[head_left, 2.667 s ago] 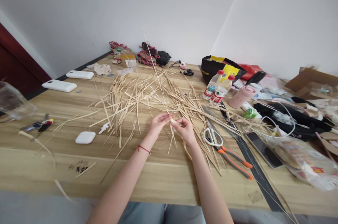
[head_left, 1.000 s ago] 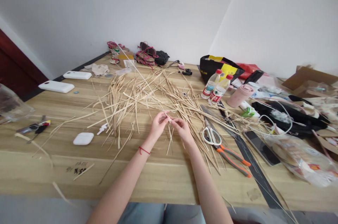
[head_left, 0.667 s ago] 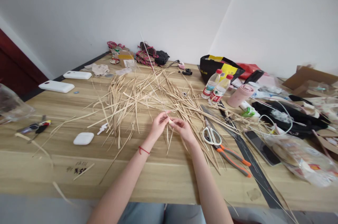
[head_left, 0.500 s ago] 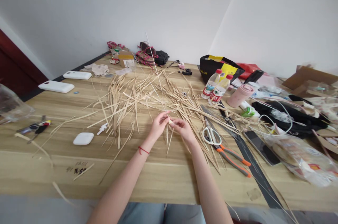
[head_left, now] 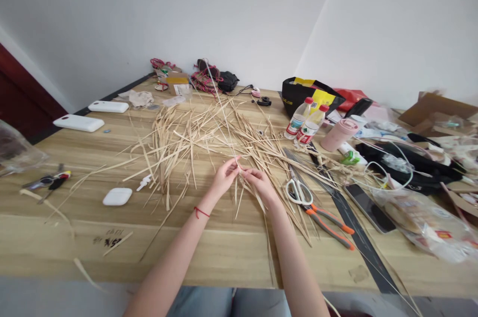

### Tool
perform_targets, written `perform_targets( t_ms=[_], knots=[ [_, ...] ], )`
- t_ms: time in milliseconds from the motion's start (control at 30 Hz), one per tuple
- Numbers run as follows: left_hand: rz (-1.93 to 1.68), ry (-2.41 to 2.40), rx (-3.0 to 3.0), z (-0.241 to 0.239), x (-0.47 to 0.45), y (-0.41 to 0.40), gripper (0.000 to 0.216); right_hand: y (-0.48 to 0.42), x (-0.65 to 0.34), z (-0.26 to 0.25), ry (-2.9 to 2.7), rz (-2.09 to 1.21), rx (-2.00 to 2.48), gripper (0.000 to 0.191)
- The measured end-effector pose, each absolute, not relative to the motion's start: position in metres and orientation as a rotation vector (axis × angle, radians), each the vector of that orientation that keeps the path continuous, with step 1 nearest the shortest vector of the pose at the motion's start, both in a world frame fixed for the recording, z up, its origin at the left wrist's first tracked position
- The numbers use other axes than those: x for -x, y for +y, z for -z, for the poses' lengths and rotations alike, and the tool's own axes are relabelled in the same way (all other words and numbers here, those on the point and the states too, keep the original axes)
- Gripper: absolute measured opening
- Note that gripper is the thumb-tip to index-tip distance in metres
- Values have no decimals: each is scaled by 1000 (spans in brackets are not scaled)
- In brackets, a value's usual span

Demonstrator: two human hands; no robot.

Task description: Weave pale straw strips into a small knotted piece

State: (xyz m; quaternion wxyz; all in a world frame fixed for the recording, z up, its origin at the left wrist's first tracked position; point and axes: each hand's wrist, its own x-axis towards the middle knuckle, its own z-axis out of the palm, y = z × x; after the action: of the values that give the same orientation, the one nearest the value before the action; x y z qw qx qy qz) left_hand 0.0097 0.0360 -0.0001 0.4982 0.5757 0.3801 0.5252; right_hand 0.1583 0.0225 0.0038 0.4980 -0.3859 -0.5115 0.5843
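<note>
Near the middle of the table, my left hand (head_left: 225,176) is closed, its thumb and fingers pinching the lower end of a long thin pale wire (head_left: 223,110). The wire slants up and away toward the back of the table. Close against it, my right hand (head_left: 260,183) pinches a flat straw strip (head_left: 268,244) at the wire's end. That strip trails down past the right wrist toward the table's front edge. Short strip ends poke out below the fingertips. What exactly lies between the fingertips is partly hidden. Loose straw strips (head_left: 170,152) spread beyond both hands.
Right of my hands lie white-handled scissors (head_left: 299,192) and orange-grey pliers (head_left: 330,225). Further right are a phone (head_left: 369,208), two bottles (head_left: 306,126), a pink cup (head_left: 339,134) and plastic bags. An earphone case (head_left: 117,197) and keys (head_left: 50,181) are on the left.
The straw strip now hangs below my right hand toward the table edge, where it did not show before. The wire's far tip has dropped a little. Both hands stay nearly in place.
</note>
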Motion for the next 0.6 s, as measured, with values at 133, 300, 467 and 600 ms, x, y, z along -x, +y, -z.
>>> perform_targets(
  t_ms=[133,300,467,600],
  knots=[
    [-1247,907,-1412,-1,-12,33,43,27,-161,0,-1247,-1339,912,23],
    [-1253,876,-1450,-1,-17,30,37,31,-162,8,-1240,-1225,934,20],
    [-1218,867,-1395,1,-16,32,36,27,-165,5,-1292,-1300,941,20],
    [-1198,852,-1353,-1,-14,33,35,22,-166,-3,-1383,-1293,917,19]
  ],
)
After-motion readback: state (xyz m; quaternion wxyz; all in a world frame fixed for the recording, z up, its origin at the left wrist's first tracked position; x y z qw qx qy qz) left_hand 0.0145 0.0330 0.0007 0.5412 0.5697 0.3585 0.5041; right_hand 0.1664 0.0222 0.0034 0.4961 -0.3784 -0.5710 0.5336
